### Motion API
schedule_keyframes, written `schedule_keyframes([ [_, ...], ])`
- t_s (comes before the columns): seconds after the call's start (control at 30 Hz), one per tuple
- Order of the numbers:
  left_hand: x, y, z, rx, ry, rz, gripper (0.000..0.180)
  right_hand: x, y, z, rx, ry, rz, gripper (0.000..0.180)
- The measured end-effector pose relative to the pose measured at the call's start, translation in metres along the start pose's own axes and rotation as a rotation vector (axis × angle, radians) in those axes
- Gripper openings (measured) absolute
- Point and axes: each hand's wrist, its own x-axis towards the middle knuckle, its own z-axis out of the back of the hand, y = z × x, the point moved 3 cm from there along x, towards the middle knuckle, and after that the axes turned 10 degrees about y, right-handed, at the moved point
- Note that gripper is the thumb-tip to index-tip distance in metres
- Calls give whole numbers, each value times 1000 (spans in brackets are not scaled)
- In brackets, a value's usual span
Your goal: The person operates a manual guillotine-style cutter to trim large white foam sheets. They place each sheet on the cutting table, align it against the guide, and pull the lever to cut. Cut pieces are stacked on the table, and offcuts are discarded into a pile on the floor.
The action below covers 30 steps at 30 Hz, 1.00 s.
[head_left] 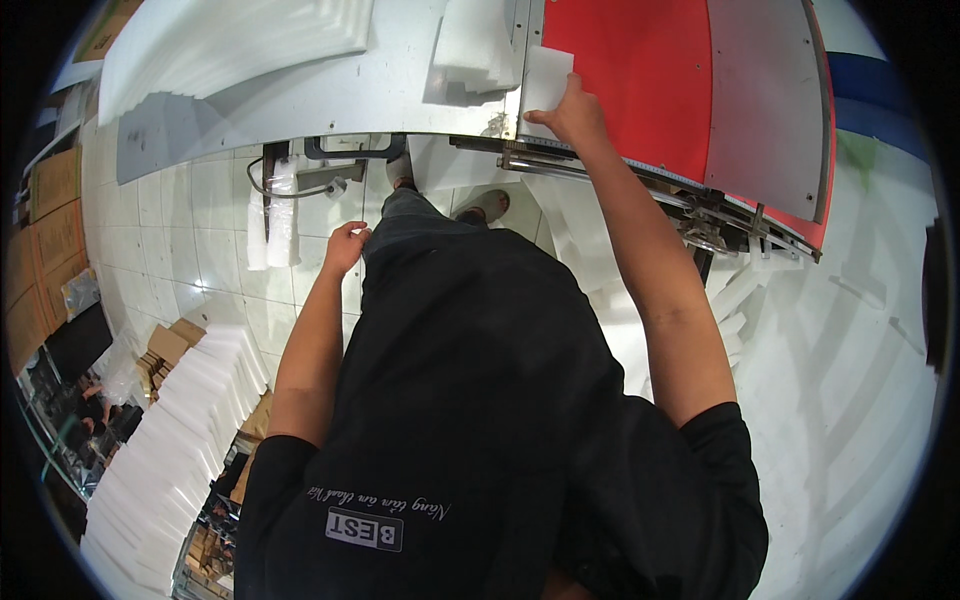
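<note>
My right hand (577, 112) reaches forward to the machine and grips a small white foam sheet (547, 78), thumb on its near left side and fingers along its right edge. The sheet lies at the left edge of the machine's red board (635, 90). Just left of it, a short stack of white foam pieces (477, 45) rests on the grey metal table (300, 115). My left hand (345, 247) hangs low beside my leg, away from the table, its fingers loosely curled with nothing visible in them.
Large white foam sheets (240, 50) are piled on the table's left part. A grey panel (765, 100) adjoins the red board, with metal rails (600, 165) along its near edge. White offcuts (740, 300) lie below. Behind me on the left stand more foam sheets (180, 450) and cardboard boxes (55, 250).
</note>
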Motion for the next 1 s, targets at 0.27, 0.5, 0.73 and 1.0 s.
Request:
schedule_keyframes([
  [0.27, 6, -16, 0, 11, 6, -19, 39, 2, 2, -1, -22, 10, -24, 103],
  [0.5, 1, -19, -2, 4, 3, -6, 39, 1, 1, -2, 8, -2, -7, 102],
  [0.73, 3, -13, -1, 26, -1, 10, 39, 4, -4, -4, -15, -31, 15, 97],
  [1.0, 2, -23, 1, 23, 13, 27, 39, -1, 0, 1, -22, 16, -28, 102],
])
